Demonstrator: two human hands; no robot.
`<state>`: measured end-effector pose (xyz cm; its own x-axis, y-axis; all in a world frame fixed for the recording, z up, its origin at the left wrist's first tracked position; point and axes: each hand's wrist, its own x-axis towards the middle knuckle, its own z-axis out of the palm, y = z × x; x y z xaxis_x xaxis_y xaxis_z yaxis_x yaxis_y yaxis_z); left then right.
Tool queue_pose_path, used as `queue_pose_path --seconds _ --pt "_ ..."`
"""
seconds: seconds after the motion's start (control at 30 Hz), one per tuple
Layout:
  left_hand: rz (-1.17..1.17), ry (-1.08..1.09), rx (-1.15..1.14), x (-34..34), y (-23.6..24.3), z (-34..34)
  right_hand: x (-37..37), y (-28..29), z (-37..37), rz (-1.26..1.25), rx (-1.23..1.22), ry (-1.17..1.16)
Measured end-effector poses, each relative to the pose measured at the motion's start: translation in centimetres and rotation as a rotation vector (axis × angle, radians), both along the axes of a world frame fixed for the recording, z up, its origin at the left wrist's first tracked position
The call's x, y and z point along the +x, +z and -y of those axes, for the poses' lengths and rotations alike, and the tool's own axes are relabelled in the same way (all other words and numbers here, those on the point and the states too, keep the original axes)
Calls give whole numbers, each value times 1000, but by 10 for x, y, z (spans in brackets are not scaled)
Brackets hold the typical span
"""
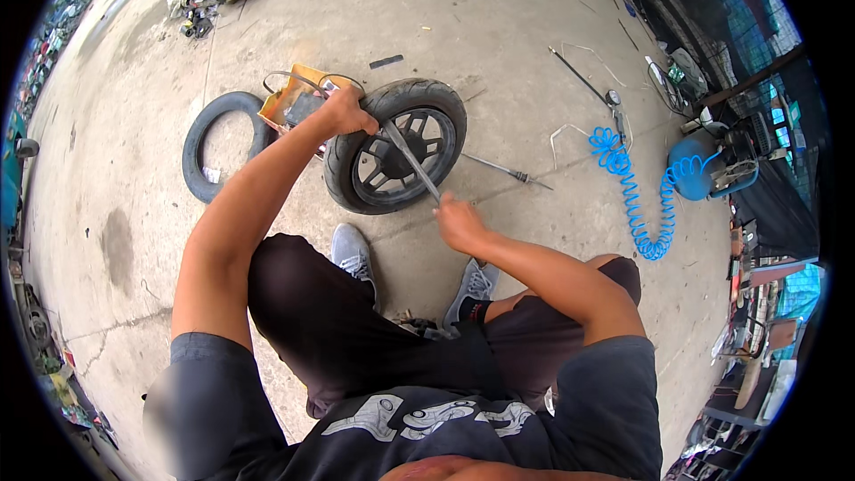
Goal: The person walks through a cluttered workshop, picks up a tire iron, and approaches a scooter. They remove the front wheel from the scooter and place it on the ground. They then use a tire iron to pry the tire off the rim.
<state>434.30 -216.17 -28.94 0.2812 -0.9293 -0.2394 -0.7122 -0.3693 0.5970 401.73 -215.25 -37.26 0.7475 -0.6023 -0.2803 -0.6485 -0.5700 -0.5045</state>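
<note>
Tire (338, 171) of grooved black rubber, spoked rim (384, 160)

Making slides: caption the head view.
Right hand grips long grey metal lever across black spoked wheel; left hand at black tyre.

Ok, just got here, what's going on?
A person sitting low has both hands at a black wheel with its tyre on. The right hand grips one end of a metal bar; the bar slants across the wheel, its far end near the rim by the left hand. That hand rests at the tyre's edge; its exact grip is unclear. A black rubber ring lies to the left, a coiled blue hose to the right.
</note>
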Motion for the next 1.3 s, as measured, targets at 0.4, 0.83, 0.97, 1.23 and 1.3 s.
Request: queue_pose_path --seconds 0.4,0.83,0.97,1.23,1.3 --pt "244 53 73 -33 7 8 35 -54 9 12 123 -82" --pt "340 215 16 -51 -1 -1 54 -73 28 84 210 13" --pt "321 212 -33 -56 6 -4 42 -84 78 -16 222 339" --pt "252 200 -129 -58 4 -5 -112 -158 196 -503 -501 -257" --pt "287 226 -92 -50 2 -14 -109 -154 180 -616 -394 -257"
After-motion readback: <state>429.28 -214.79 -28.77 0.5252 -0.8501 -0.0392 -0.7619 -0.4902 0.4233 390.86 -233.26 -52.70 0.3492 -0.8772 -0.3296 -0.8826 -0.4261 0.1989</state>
